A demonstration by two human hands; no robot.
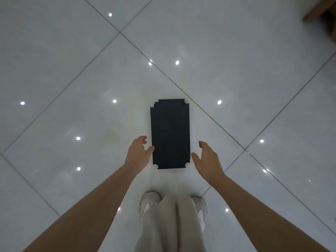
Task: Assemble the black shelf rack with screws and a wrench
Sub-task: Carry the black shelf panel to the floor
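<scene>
A flat black shelf panel (170, 133) with notched corners lies on the glossy white tiled floor, its long side running away from me. My left hand (138, 151) hovers at the panel's near left edge, fingers apart, thumb tip at the edge. My right hand (207, 160) is spread open beside the near right edge, a small gap from it. Neither hand grips anything. No screws or wrench are in view.
My two white shoes (150, 201) and light trouser legs (174, 226) stand just behind the panel. A brown wooden object (321, 10) sits at the far top right. The floor tiles (72, 88) reflect several ceiling lights.
</scene>
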